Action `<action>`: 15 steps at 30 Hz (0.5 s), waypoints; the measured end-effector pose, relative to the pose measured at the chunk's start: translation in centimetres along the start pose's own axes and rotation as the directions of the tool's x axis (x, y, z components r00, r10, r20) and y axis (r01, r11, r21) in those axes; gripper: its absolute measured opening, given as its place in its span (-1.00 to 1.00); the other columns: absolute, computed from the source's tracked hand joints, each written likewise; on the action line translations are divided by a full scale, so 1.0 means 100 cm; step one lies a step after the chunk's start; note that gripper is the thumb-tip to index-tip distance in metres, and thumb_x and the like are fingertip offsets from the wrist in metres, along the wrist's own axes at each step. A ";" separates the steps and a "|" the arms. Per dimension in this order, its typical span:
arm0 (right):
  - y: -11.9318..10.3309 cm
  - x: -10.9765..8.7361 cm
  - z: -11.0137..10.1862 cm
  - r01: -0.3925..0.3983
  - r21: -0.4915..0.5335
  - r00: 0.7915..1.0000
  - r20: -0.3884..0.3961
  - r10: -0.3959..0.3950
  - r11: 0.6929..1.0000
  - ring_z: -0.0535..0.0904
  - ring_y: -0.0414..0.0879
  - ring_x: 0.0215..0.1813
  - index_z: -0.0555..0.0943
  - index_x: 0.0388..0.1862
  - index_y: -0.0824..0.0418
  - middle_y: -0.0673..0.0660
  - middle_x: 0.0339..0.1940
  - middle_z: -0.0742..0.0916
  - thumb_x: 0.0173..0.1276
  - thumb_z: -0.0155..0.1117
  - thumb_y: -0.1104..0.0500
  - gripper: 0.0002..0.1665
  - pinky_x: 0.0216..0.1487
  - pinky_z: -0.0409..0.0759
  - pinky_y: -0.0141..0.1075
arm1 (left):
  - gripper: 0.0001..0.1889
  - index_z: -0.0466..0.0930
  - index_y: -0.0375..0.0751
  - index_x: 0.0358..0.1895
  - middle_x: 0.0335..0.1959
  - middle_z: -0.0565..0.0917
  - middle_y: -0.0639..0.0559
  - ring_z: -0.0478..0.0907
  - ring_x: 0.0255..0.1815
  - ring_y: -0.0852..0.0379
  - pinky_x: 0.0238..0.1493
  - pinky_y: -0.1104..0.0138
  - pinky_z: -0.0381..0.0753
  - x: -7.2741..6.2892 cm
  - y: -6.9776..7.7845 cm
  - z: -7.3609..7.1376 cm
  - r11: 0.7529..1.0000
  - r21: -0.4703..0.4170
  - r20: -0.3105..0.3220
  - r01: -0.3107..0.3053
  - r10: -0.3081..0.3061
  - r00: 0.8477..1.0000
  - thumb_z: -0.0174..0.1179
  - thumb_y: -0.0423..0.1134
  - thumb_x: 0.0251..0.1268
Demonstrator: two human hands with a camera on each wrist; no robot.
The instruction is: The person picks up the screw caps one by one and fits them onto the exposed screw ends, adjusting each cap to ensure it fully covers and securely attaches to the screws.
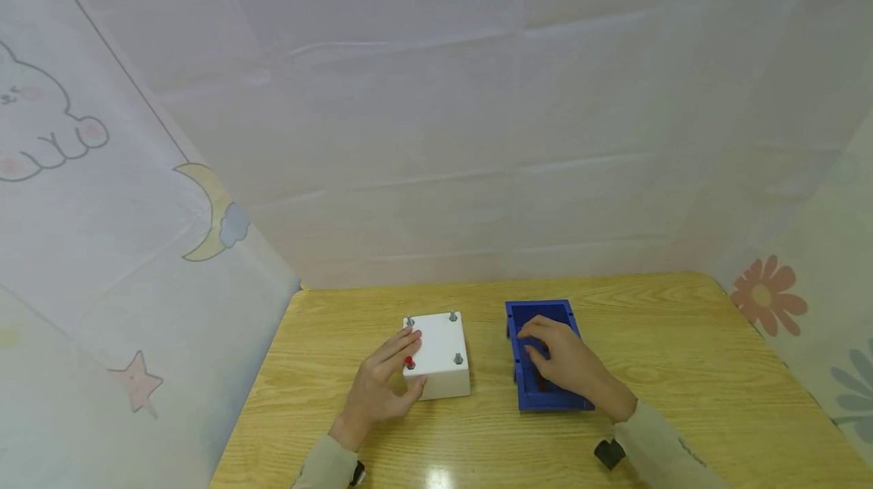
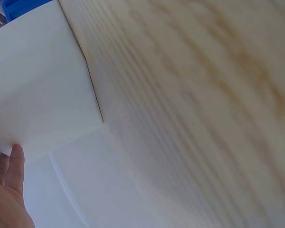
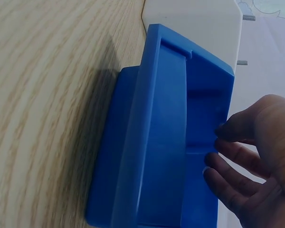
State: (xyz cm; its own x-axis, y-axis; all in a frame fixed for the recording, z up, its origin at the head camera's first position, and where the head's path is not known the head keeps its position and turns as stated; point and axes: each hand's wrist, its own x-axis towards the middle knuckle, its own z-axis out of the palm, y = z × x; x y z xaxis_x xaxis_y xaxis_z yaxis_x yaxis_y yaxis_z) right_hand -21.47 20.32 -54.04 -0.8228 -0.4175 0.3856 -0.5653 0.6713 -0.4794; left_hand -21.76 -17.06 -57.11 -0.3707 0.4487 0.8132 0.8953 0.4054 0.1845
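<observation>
A white box stands on the table with an upright metal bolt at each top corner. A small red piece sits on its near-left bolt. My left hand rests on the box's left side, fingers extended over the top and thumb on the front face. To the right is a blue bin. Over it hovers my right hand, fingers loosely bent, with nothing visible between thumb and fingers. Something dark reddish shows low in the bin, partly hidden by that hand.
The wood-grain table ends at a pale hanging sheet behind. Printed sheets with cartoon figures and flowers flank it left and right. A dark strap piece shows by the right sleeve.
</observation>
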 end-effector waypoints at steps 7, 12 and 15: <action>0.006 0.000 0.002 0.004 -0.113 1.000 -0.005 -0.004 0.994 0.76 -0.09 -0.04 0.79 -0.03 0.16 0.00 -0.05 0.78 0.26 0.56 0.36 -0.69 -0.07 0.85 -0.21 | -0.46 0.66 -0.49 0.26 0.25 0.72 -0.34 0.68 0.26 -0.41 0.46 0.19 0.62 0.000 -0.001 0.000 1.000 0.000 0.001 -0.005 0.005 1.000 0.36 -0.12 0.40; 0.008 -0.002 0.003 0.009 -0.172 1.000 -0.001 -0.010 0.985 0.76 -0.04 0.00 0.79 -0.03 0.18 0.02 -0.04 0.78 0.24 0.59 0.35 -0.68 -0.05 0.85 -0.16 | -0.46 0.66 -0.48 0.26 0.25 0.72 -0.33 0.68 0.25 -0.40 0.47 0.20 0.61 0.000 0.000 0.000 1.000 0.004 0.004 0.001 -0.001 1.000 0.35 -0.11 0.41; 0.008 -0.002 0.003 0.014 -0.197 1.000 0.010 -0.012 0.980 0.75 -0.03 0.01 0.79 -0.02 0.19 0.03 -0.04 0.78 0.24 0.59 0.34 -0.68 -0.03 0.85 -0.16 | -0.46 0.66 -0.49 0.25 0.24 0.72 -0.34 0.68 0.24 -0.41 0.46 0.18 0.62 0.000 0.000 -0.001 1.000 0.001 0.002 -0.002 0.002 1.000 0.36 -0.12 0.40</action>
State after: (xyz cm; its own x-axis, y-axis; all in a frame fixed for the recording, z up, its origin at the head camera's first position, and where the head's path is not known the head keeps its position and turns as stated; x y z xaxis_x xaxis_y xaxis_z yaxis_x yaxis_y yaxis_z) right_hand -21.74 20.76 -54.78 -0.8165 -0.4316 0.3835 -0.5539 0.7731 -0.3092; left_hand -21.74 -17.11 -57.09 -0.3693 0.4508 0.8127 0.8958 0.4053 0.1822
